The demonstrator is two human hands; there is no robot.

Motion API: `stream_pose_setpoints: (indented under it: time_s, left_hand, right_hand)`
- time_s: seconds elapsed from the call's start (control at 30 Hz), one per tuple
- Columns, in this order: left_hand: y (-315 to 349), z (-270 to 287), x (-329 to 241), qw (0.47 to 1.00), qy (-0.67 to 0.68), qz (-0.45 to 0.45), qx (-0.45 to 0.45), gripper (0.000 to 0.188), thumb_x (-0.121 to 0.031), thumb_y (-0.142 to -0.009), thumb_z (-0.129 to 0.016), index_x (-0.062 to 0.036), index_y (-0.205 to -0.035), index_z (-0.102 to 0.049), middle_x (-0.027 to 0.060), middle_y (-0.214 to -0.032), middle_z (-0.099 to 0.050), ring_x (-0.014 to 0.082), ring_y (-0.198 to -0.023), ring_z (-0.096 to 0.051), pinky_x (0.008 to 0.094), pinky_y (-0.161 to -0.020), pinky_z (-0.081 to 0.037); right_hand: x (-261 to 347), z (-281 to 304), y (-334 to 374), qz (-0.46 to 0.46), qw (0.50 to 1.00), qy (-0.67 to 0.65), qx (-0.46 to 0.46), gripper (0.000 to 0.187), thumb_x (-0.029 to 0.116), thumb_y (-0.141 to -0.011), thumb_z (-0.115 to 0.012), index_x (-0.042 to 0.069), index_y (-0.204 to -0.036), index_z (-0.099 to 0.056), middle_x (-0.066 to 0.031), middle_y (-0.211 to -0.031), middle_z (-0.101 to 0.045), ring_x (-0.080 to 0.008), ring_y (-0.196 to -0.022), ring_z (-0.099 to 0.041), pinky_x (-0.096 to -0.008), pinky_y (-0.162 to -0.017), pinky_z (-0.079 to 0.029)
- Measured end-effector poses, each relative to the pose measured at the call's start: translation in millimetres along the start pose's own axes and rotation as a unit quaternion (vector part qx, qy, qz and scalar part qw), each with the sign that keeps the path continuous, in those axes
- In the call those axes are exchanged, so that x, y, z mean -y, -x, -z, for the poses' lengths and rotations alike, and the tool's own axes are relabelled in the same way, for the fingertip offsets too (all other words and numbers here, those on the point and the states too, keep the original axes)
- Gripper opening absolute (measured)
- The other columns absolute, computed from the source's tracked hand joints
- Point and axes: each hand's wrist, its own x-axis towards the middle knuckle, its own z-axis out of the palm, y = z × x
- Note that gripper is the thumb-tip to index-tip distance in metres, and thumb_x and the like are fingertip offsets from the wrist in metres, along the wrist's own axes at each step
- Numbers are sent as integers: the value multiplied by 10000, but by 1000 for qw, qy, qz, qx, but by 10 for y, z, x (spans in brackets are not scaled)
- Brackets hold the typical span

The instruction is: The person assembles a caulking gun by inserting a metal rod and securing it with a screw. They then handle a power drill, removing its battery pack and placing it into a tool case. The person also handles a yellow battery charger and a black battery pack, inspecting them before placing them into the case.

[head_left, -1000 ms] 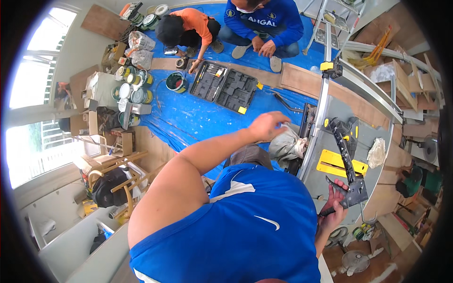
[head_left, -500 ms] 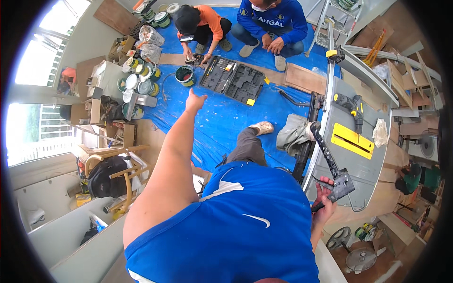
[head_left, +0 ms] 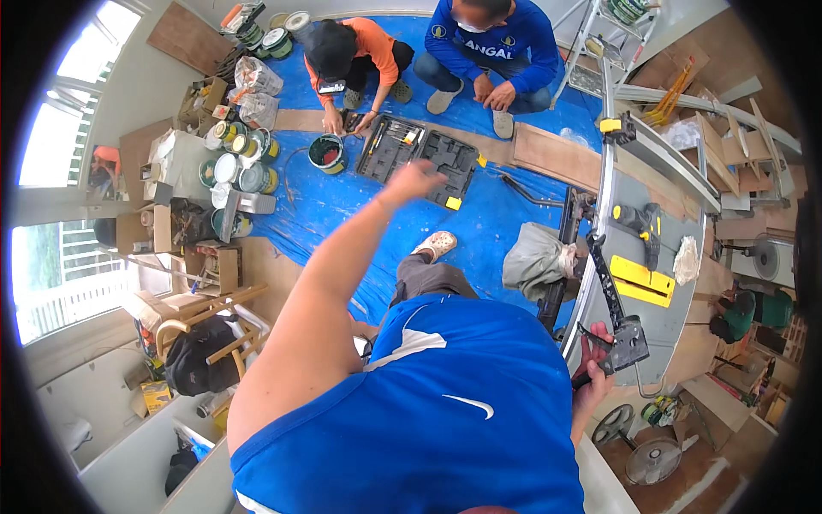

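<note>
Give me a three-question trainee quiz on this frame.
1. True or false: the right hand grips a black clamp tool at the saw table.
2. The left hand is: A) holding a paint can, B) raised in the air and holding nothing, C) resting on the floor.
3. What colour is the tarp on the floor?
Key: 1 true; 2 B; 3 blue.
</note>
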Motion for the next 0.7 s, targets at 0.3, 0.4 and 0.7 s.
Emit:
stream_pose_setpoints:
  time_s: [0.3, 0.4, 0.7]
  left_hand:
    - [887, -453, -2155, 747, 445, -38, 493, 744, -687, -999, -503, -74, -1418, -552, 109, -1256, -680, 251, -1123, -657, 421, -959, -518]
    - [963, -260, -2580, 654, 540, -15, 530, 657, -621, -1056, -425, -83, -1413, -547, 117, -1277, -672, 281, -1137, -660, 465, -982, -525]
    - [1002, -58, -2959, 705, 469, -123, 518, 667, -508, -977, -639, 7, -1388, -537, 145, -1245, -675, 248, -1157, -642, 486, -1040, -475]
  right_hand:
    - [102, -1035, -596, 8, 992, -21, 124, 673, 180, -781, -703, -57, -1375, -493, -291, -1390, -553, -436, -1354, -521, -587, -1192, -340]
    - [136, -1291, -586, -21, 992, -75, 102, 680, 181, -779, -707, -62, -1378, -493, -277, -1384, -567, -436, -1359, -518, -589, -1189, -343]
    - [155, -1263, -556, 45, 977, -161, 132, 502, 77, -781, -712, -4, -1262, -590, -241, -1324, -621, -381, -1332, -543, -545, -1167, -368]
